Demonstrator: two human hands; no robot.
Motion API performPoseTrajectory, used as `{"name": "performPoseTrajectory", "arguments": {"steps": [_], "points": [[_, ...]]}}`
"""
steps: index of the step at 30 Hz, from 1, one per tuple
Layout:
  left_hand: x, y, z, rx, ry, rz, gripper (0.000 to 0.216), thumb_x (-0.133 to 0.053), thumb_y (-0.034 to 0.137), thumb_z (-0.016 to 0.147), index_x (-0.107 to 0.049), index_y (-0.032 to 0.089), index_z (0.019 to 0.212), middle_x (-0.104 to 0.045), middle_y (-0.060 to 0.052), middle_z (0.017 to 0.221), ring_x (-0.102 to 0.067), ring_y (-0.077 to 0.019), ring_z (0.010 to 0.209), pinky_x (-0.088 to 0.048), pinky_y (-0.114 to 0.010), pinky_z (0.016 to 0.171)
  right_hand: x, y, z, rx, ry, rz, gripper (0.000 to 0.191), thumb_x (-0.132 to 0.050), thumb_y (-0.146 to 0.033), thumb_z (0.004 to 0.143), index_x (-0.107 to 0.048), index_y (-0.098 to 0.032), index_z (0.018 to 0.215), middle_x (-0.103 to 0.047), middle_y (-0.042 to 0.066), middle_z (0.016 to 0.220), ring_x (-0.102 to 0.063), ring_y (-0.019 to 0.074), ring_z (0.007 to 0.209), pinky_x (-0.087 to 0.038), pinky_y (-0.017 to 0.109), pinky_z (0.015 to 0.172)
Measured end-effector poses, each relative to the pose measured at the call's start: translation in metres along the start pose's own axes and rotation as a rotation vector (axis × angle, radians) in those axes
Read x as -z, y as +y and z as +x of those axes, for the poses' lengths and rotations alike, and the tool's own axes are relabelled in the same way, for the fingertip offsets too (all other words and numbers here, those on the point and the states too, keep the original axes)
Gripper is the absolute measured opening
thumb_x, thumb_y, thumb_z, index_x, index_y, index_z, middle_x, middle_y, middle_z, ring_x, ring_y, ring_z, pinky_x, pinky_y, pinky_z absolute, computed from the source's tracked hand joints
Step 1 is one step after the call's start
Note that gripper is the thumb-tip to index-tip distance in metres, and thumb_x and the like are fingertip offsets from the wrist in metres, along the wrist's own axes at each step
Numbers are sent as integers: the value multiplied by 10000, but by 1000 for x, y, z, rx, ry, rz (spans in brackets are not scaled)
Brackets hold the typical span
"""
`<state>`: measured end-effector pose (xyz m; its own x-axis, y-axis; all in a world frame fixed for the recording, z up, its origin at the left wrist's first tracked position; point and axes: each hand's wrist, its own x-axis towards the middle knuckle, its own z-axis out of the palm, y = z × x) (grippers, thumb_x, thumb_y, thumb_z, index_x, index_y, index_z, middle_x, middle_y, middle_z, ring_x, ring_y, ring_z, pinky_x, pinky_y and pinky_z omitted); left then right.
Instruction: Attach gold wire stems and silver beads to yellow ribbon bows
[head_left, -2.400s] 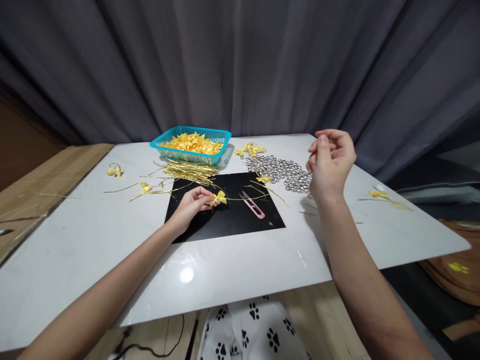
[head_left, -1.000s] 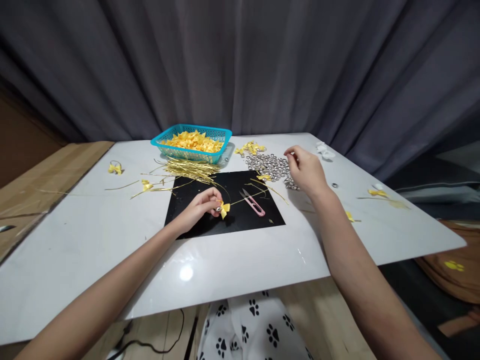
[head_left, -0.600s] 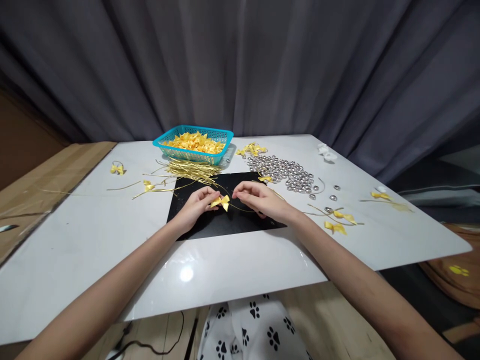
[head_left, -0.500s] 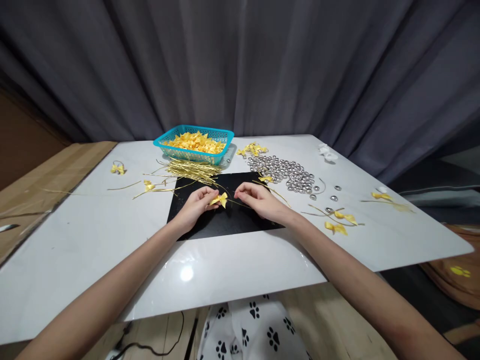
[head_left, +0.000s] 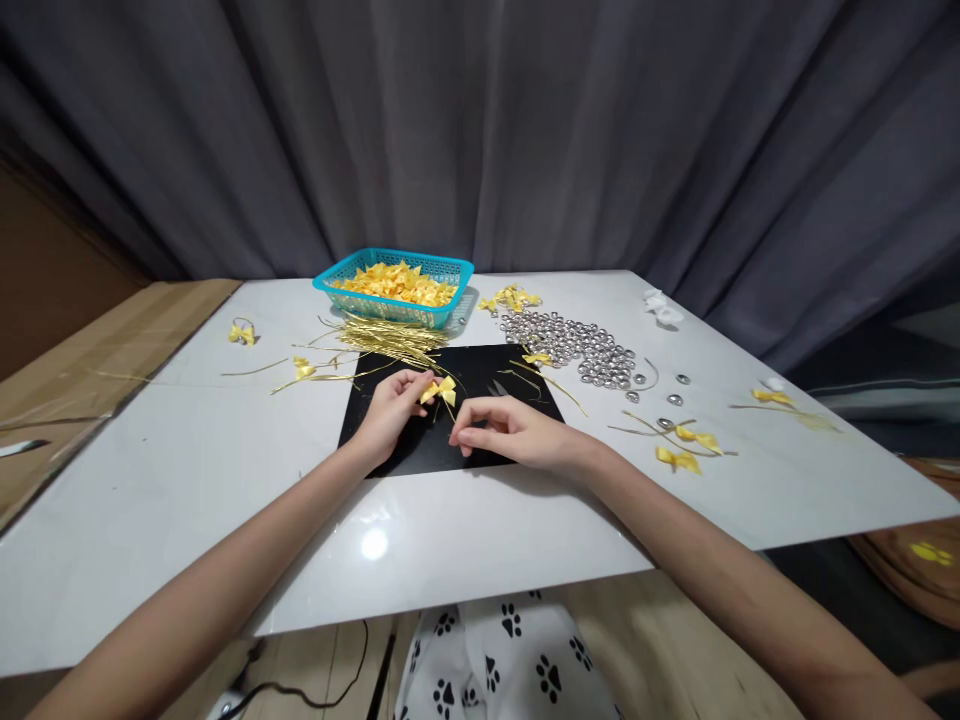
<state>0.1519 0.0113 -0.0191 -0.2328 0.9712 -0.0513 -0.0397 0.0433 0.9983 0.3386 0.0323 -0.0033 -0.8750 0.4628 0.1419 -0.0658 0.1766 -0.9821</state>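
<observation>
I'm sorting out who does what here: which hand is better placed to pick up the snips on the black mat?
Right. The right hand lies just in front of the snips, while the left hand pinches the yellow bow.

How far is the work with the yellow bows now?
Done: a few bows with gold wire lie on the white table, right of the black mat. In hand: the left hand pinches one yellow bow over the mat, and the right hand pinches near its wire. Left: the blue basket full of ribbon pieces, the wire bundle and the silver bells.
</observation>
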Motion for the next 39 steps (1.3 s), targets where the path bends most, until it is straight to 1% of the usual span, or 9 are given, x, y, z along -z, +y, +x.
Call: {"name": "performPoseTrajectory", "arguments": {"steps": [3, 6, 11, 14, 18, 21, 27, 31, 39], "points": [[-3, 2, -4, -22, -48, 74, 404, -729, 502, 614, -576, 135, 682, -591, 13, 618, -502, -67, 518, -361, -168, 441, 3, -8, -2, 66, 17, 18, 127, -555, -252, 854, -564, -129, 822, -587, 13, 764, -552, 82, 717, -444, 214, 676], [-5, 1, -6, -30, -99, 131, 391, -715, 491, 640, -534, 147, 677, -565, 29, 544, -499, -71, 479, -349, -169, 423, 9, -9, -1, 85, 157, 6, 145, -545, -278, 858, -557, -137, 827, -579, 0, 729, -518, 61, 630, -415, 177, 563], [-6, -1, -7, -49, -134, 170, 374, -691, 480, 676, -486, 168, 697, -537, 50, 501, -512, -78, 463, -367, -169, 422, 8, 8, 8, 0, 396, -60, 190, -550, -324, 843, -561, -135, 841, -572, 3, 776, -364, 18, 453, -282, 147, 365], [-6, -3, -7, -69, -117, 165, 378, -687, 484, 679, -481, 169, 706, -562, 40, 534, -551, -88, 495, -409, -178, 449, -1, 19, 14, -74, 520, -55, 190, -574, -326, 811, -567, -136, 830, -569, 23, 907, -380, 12, 453, -311, 140, 326], [-6, -3, -7, -73, -85, 139, 392, -693, 496, 668, -494, 162, 712, -595, 24, 575, -583, -95, 529, -461, -198, 513, -11, 23, 18, -239, 491, -22, 177, -561, -311, 826, -588, -138, 853, -572, -15, 718, -356, 16, 389, -359, 138, 318], [-7, 0, -8, -43, -104, 109, 400, -707, 504, 647, -522, 155, 714, -607, 20, 601, -584, -92, 534, -473, -206, 542, -12, 22, 18, -280, 533, -3, 154, -570, -266, 821, -614, -125, 865, -584, -14, 674, -373, 16, 375, -362, 136, 322], [-3, 6, -8, 51, -170, 62, 392, -794, 400, 562, -637, 150, 821, -674, -11, 708, -617, -112, 649, -479, -215, 634, -4, 22, 16, -223, 579, 47, 178, -609, -286, 784, -642, -120, 840, -622, 9, 725, -388, 11, 371, -345, 142, 322], [2, 6, -5, 94, -236, 64, 348, -794, 342, 573, -697, 166, 857, -705, -36, 797, -625, -125, 709, -478, -232, 690, 0, 21, 15, -206, 589, 44, 193, -608, -302, 777, -646, -119, 826, -634, 16, 753, -380, 7, 364, -332, 144, 317], [0, 4, -6, 65, -216, 49, 258, -755, 344, 630, -698, 162, 805, -695, -33, 761, -626, -135, 707, -488, -257, 719, 1, 24, 15, -180, 574, -37, 195, -602, -319, 785, -618, -130, 830, -605, 11, 706, -364, 26, 405, -358, 146, 330]]}}
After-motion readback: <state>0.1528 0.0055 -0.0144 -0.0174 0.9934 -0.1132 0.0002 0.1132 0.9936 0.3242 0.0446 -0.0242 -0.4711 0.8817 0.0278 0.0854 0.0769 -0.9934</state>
